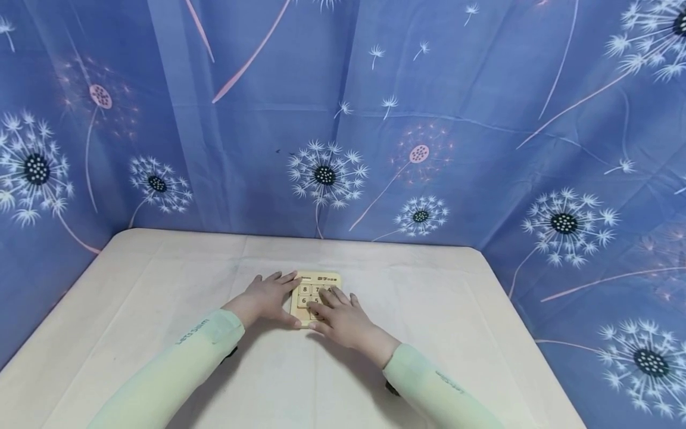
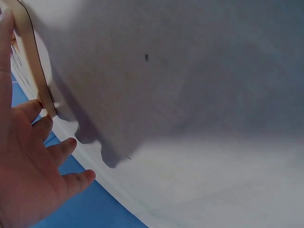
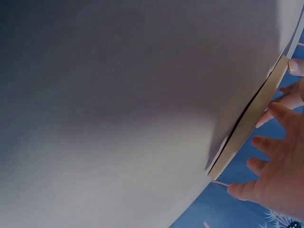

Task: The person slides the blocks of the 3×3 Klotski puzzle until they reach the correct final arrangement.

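Observation:
A yellow sliding number board [image 1: 294, 307] lies flat on the table, its tiles showing 8, 7, 4, 6 and 5 among others. My left hand [image 1: 266, 297] holds the board's left side, thumb at the lower left corner and fingers spread at the upper left edge. Over the board's right part, my right hand [image 1: 346, 320] rests its fingertips on the tiles, thumb by the bottom edge, hiding several tiles. The left wrist view shows the board's side [image 2: 34, 61] against the left hand [image 2: 33, 161]. In the right wrist view the right hand [image 3: 280, 156] is beside the board's edge [image 3: 251, 116].
The table [image 1: 257, 381] has a pale cloth cover. Blue curtains [image 1: 257, 149] with a dandelion print stand behind it and at both sides. Both forearms wear pale green sleeves [image 1: 177, 363].

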### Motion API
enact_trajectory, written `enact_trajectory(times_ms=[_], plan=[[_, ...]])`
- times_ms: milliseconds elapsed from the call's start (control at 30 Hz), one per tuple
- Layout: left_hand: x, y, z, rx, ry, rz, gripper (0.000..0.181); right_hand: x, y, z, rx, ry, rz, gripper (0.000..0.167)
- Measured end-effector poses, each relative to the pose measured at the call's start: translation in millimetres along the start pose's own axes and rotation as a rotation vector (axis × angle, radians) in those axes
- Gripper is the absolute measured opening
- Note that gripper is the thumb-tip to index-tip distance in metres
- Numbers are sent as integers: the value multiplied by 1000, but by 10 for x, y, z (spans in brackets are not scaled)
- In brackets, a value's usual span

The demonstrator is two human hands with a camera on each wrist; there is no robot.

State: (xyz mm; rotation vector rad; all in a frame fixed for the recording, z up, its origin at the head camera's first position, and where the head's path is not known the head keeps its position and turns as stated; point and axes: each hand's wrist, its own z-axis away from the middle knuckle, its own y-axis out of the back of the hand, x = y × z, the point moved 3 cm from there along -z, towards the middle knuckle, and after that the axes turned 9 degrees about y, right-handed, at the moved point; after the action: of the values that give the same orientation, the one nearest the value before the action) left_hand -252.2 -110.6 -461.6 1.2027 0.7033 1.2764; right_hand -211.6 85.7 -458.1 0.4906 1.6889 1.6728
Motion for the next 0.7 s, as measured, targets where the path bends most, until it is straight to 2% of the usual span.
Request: enact_trajectory(times_ms=[700], plan=[[-13, -13, -21, 18, -13, -5, 112, -48, -38, -4, -23, -47, 16, 56]])
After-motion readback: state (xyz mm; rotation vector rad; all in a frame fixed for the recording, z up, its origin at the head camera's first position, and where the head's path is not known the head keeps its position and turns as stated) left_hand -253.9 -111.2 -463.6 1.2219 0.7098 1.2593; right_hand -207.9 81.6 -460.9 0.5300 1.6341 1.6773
